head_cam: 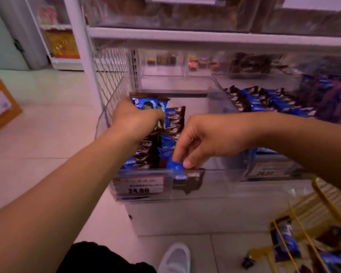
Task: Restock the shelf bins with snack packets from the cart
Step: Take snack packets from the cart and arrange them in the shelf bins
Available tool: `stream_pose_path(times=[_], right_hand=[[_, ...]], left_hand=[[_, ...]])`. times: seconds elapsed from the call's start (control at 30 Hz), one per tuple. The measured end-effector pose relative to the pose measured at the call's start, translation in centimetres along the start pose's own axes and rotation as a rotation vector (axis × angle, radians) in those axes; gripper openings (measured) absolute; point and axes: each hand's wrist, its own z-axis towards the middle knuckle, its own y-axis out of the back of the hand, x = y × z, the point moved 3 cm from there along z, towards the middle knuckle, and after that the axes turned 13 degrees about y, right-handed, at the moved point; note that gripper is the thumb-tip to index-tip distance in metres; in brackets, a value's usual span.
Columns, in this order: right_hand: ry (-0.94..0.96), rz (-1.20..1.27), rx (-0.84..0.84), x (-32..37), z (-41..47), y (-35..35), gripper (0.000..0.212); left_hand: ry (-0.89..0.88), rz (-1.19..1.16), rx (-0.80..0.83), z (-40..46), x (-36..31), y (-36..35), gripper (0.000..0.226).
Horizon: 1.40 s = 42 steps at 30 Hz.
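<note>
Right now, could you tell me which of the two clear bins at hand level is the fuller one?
The right-hand bin: its packets reach wall to wall. The bin being filled holds only a left-side row.

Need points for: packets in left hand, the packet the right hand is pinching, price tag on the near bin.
Packets in left hand (pixel 149 104), head view, blue front of the top packet above the fingers.
Packet pinched by right hand (pixel 175 166), head view, blue wrapper end at the bin's front edge.
Price tag (pixel 139 185), head view, middle of the label.
</note>
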Motion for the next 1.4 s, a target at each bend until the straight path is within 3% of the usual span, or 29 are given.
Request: stream_pose_path(times=[0.33,0.43,0.5,0.57,0.67,0.7,0.83,0.93,1.03,1.1,1.17,1.23,1.33,1.4], right_hand=[[-0.097,-0.238,0.147,0.7,2.3,-1.8,0.010],[-0.155,-0.353,0.098,1.1,2.1,-1.3,0.011],[-0.189,-0.367,-0.013,1.4,0.8,1.0,0.021],[-0.198,-0.174,-0.267,1.4,-1.1,4.0,0.037],[-0.112,0.296,-0.516,1.0,-3.0,6.1,0.087],[-0.066,0.379,-0.501,0.9,-3.2,5.8,0.087],[-0.005,0.324,-0.406,0.6,-3.1,4.3,0.032],[-0.009,0.432,-0.485,0.3,-3.5,5.0,0.038],[-0.051,0.457,-0.382,0.8,-3.5,6.2,0.049],[-0.104,0.159,-0.360,0.9,-2.8,7.7,0.036],[-0.165,-0.370,-0.336,0.9,-1.5,9.5,0.031],[-0.266,-0.838,-0.200,0.1,0.5,10.2,0.038],[-0.442,-1.120,0.002,-2.4,4.4,10.0,0.050],[-0.497,-1.162,0.096,-4.3,6.7,9.8,0.064]], left_hand=[[0.083,0.040,0.043,0.2,0.8,-0.3,0.034],[0.096,-0.027,0.043,-0.2,0.6,-0.4,0.025],[0.175,-0.198,0.156,-0.7,0.1,-0.7,0.022],[0.255,-0.442,0.363,-1.6,-0.7,-1.3,0.029],[0.277,-0.572,0.533,-2.8,-1.7,-2.6,0.059],[0.272,-0.571,0.558,-3.3,-2.0,-3.2,0.065],[0.284,-0.521,0.581,-4.7,-2.7,-5.1,0.074],[0.283,-0.482,0.619,-5.1,-3.2,-5.7,0.075],[0.221,-0.400,0.579,-4.0,-3.1,-5.7,0.076],[0.088,-0.177,0.416,-2.5,-2.8,-4.8,0.079],[-0.204,0.259,0.170,-0.9,-2.4,-3.5,0.072],[-0.391,0.733,0.109,0.3,-1.0,-3.4,0.068],[-0.268,1.297,0.286,1.7,2.2,-4.7,0.079],[-0.142,1.403,0.343,2.1,3.3,-5.0,0.079]])
